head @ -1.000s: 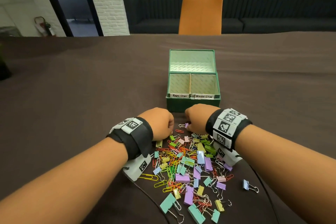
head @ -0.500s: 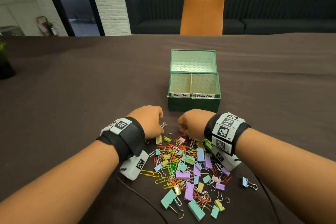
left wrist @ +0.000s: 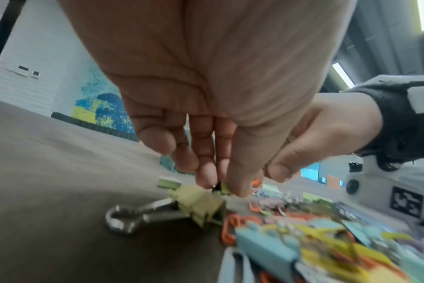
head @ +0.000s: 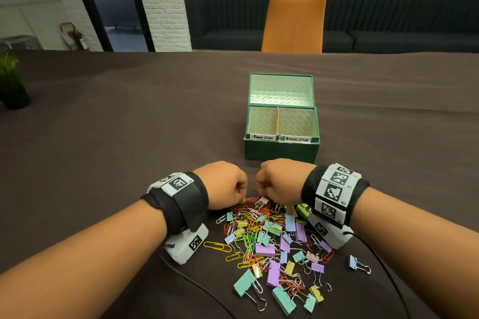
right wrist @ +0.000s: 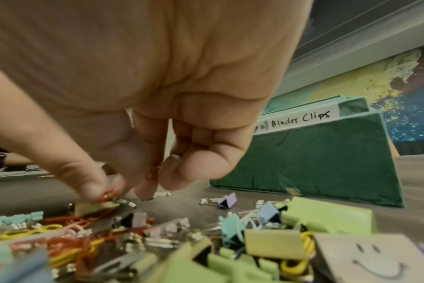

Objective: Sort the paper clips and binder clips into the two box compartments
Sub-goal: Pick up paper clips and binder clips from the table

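Brown table [head: 129, 137] held clip pile [head: 272, 235] before green box [head: 281, 149]. Left hand [head: 223, 184] pinched small green binder clip [left wrist: 224, 188]; right hand [head: 281, 180] pinched red paper clip [right wrist: 151, 175]. Advice: lift clear of tangle, match labels.

Both my forearms reach forward, side by side, wrists wrapped in black bands carrying white marker blocks. My left hand [head: 225, 184] is held knuckles-up, its fingers [left wrist: 207, 172] pointing down and bunched together, thumb and fingertips closed in a pinch on a small green binder clip [left wrist: 222, 188]. My right hand [head: 281, 181] sits just beside the left, nearly touching, also knuckles-up. Its fingers [right wrist: 174, 178] are curled downward, with a red paper clip [right wrist: 151, 173] caught between them, while thumb and forefinger tips press together low at the surface [head: 129, 137] on another reddish clip [right wrist: 108, 195].
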Available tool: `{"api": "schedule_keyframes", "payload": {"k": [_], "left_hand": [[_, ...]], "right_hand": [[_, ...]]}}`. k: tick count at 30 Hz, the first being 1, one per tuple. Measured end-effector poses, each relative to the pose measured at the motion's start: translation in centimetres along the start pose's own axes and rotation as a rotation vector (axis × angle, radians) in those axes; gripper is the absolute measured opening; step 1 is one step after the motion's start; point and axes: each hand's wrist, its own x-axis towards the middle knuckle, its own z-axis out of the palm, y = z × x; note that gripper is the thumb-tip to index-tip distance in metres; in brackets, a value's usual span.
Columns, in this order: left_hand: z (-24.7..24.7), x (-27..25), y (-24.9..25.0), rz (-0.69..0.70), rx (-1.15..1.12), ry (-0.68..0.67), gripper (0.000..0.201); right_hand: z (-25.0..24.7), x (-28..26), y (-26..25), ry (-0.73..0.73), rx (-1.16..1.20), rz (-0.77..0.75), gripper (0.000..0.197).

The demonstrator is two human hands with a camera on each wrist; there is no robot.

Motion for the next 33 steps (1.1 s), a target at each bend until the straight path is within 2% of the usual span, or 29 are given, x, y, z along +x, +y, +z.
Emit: {"api": "schedule_keyframes", "payload": {"k": [3,6,11,13,15,18,20,22,26,29,33], "left_hand": [[-0.8,0.3,-0.6,-0.047,-0.04,0.111,0.008],[-1.3,0.8,-1.0,-0.066,-0.087,0.116,0.01],[-1.5,1.1,-1.8,-0.067,-0.187,0.08,0.009],[-1.6,1.1,-2.0,-0.067,-0.156,0.059,0.008],[-1.5,1.3,-2.0,-0.067,-0.06,0.05,0.009],[-1.4,1.6,-1.9,-0.06,0.048,0.05,0.01],[-1.3,1.7,-1.8,-0.047,0.041,0.024,0.021],[-1.1,2.0,-1.6,-0.008,0.078,-0.016,0.031],[-0.7,2.0,-1.4,0.035,0.258,-0.039,0.017],[-0.2,1.8,-1.8,0.048,0.248,-0.033,0.009],[0.5,0.9,-2.2,0.12,0.122,-0.048,0.012]], "right_hand": [[0.6,0.1,-0.2,0.012,-0.061,-0.009,0.014],[0.7,0.5,-0.2,-0.003,-0.068,-0.018,0.01],[-1.0,-0.4,1.5,0.04,0.219,0.04,0.007],[-1.7,-0.5,2.3,0.075,0.26,0.067,0.006],[-2.3,-0.2,3.0,0.125,0.192,0.115,0.011],[-2.6,0.3,3.3,0.158,-0.03,0.152,0.027],[-2.3,0.5,2.4,0.151,-0.124,0.085,0.022],[-1.3,1.1,1.2,0.08,-0.187,0.002,0.019],[0.5,2.1,-0.6,-0.109,-0.349,-0.023,0.023],[1.1,2.0,-0.5,-0.07,-0.363,-0.06,0.028],[1.4,1.4,-0.2,-0.028,-0.364,-0.12,0.025]]}}
